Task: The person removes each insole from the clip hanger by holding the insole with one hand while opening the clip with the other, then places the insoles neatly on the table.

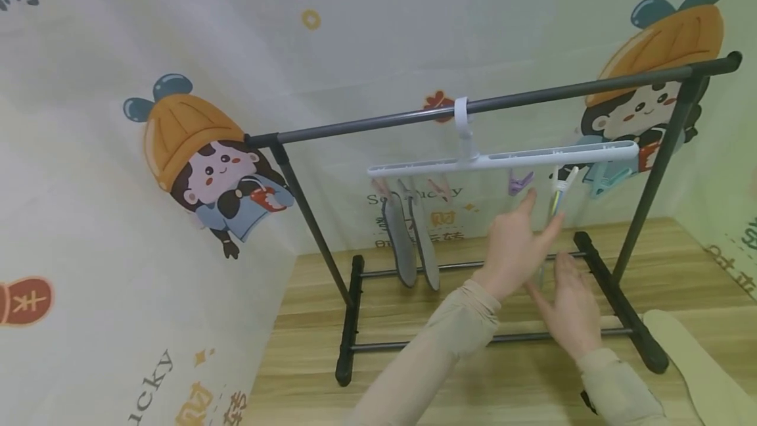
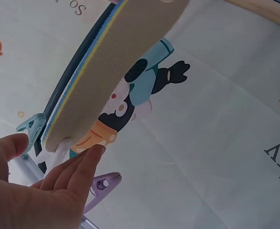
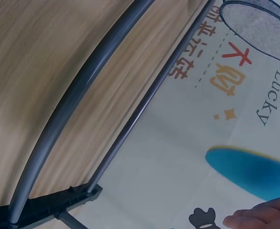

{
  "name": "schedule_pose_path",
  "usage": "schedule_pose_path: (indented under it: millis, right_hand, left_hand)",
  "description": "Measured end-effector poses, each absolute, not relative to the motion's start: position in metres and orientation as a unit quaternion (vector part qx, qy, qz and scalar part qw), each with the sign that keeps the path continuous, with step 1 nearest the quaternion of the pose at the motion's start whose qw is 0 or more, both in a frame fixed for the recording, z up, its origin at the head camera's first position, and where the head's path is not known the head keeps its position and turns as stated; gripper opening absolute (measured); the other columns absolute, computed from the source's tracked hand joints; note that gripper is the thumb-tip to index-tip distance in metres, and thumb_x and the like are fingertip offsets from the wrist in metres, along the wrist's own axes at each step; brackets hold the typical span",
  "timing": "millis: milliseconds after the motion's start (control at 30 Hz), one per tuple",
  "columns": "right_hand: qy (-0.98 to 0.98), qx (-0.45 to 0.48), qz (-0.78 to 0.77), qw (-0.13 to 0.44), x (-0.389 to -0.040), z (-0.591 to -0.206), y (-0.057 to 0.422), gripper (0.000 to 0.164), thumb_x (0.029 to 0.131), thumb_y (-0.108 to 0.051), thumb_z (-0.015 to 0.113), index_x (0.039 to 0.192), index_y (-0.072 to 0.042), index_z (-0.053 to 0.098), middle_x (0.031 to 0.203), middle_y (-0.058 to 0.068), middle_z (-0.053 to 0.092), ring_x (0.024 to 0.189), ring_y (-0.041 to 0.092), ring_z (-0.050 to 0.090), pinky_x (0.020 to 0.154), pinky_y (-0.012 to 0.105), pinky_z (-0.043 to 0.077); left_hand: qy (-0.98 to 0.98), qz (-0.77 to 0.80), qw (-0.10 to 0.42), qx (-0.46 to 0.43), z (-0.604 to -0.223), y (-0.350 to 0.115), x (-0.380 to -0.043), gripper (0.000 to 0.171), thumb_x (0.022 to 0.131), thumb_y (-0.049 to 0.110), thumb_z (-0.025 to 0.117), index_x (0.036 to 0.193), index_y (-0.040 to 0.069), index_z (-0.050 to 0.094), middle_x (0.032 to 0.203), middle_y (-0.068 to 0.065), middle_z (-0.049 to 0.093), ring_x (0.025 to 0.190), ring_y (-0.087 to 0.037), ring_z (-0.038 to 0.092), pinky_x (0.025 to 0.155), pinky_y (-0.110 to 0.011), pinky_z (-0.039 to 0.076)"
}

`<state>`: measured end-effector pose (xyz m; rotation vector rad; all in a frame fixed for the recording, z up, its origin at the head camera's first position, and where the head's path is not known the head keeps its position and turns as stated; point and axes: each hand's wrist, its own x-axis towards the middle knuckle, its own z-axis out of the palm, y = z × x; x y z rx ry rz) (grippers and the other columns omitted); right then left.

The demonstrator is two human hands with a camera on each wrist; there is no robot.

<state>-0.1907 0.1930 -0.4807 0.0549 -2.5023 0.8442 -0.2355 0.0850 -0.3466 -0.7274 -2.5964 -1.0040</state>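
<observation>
A striped-edge insole [image 1: 556,202] hangs from a white clip [image 1: 566,178] on the right half of a pale hanger [image 1: 503,160]. In the left wrist view its beige face [image 2: 106,71] shows, in the right wrist view a blue face [image 3: 250,169]. My left hand [image 1: 514,248] is raised beside the insole's upper part and the clip, thumb and fingers apart, fingers extended. My right hand [image 1: 570,307] is lower, its fingers extended near the insole's lower end; whether it touches is unclear. Two grey insoles [image 1: 399,242] hang from clips on the hanger's left half.
The hanger hooks over the top bar of a black rack [image 1: 367,125] on a wooden table [image 1: 296,360]. A purple clip [image 1: 520,183] and teal clip [image 1: 610,179] flank the white clip. A pale insole [image 1: 698,367] lies at the right. Printed cloth [image 1: 355,71] hangs behind.
</observation>
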Motion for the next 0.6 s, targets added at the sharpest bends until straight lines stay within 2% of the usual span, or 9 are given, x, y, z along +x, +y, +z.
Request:
schedule_pose_path:
  millis: [167,233,300,467,533,600]
  right_hand:
    - [-0.918,0.003,0.3,0.259,-0.194,-0.481,0.192,0.075,0.101,-0.036,0.055,0.143,0.02,0.029,0.145,0.042,0.033,0.133,0.057,0.036,0.109,0.067,0.029]
    - [-0.918,0.002,0.299,0.26,-0.196,-0.481,0.192,0.072,0.102,-0.036,0.052,0.142,0.02,0.031,0.144,0.042,0.034,0.134,0.056,0.037,0.109,0.067,0.028]
    - [-0.917,0.003,0.299,0.262,-0.199,-0.48,0.19,0.069,0.103,-0.035,0.05,0.142,0.02,0.032,0.144,0.041,0.036,0.134,0.055,0.037,0.109,0.067,0.029]
    - [-0.913,0.009,0.3,0.278,-0.204,-0.482,0.187,0.056,0.106,-0.024,0.045,0.139,0.02,0.036,0.142,0.04,0.04,0.132,0.055,0.041,0.108,0.066,0.03]
    - [-0.911,0.012,0.295,0.287,-0.205,-0.483,0.186,0.052,0.106,-0.02,0.043,0.138,0.021,0.038,0.14,0.04,0.042,0.13,0.055,0.042,0.108,0.066,0.032]
    - [-0.91,0.015,0.291,0.295,-0.205,-0.485,0.185,0.05,0.105,-0.017,0.043,0.136,0.022,0.039,0.138,0.041,0.044,0.128,0.056,0.043,0.107,0.067,0.033]
  left_hand:
    - [-0.899,-0.328,0.146,-0.252,-0.344,0.087,-0.239,0.059,0.099,0.045,0.055,0.143,0.004,0.05,0.056,0.0,0.055,0.046,-0.004,0.044,0.057,-0.011,0.042]
    - [-0.899,-0.33,0.142,-0.251,-0.343,0.087,-0.24,0.06,0.099,0.045,0.054,0.143,0.004,0.05,0.061,-0.003,0.06,0.05,-0.006,0.048,0.063,-0.012,0.046]
    - [-0.9,-0.331,0.134,-0.251,-0.341,0.088,-0.242,0.061,0.1,0.046,0.053,0.144,0.004,0.048,0.059,-0.002,0.058,0.049,-0.006,0.047,0.063,-0.012,0.046]
    - [-0.901,-0.324,0.133,-0.254,-0.339,0.095,-0.247,0.061,0.101,0.047,0.05,0.145,0.005,0.047,0.049,0.005,0.044,0.042,-0.005,0.041,0.059,-0.011,0.042]
    - [-0.903,-0.316,0.143,-0.253,-0.338,0.098,-0.249,0.06,0.101,0.047,0.049,0.145,0.006,0.048,0.05,0.005,0.047,0.044,-0.004,0.045,0.063,-0.012,0.045]
    - [-0.904,-0.309,0.159,-0.247,-0.336,0.102,-0.25,0.059,0.1,0.048,0.05,0.143,0.007,0.05,0.055,0.004,0.057,0.05,-0.004,0.054,0.07,-0.014,0.05]
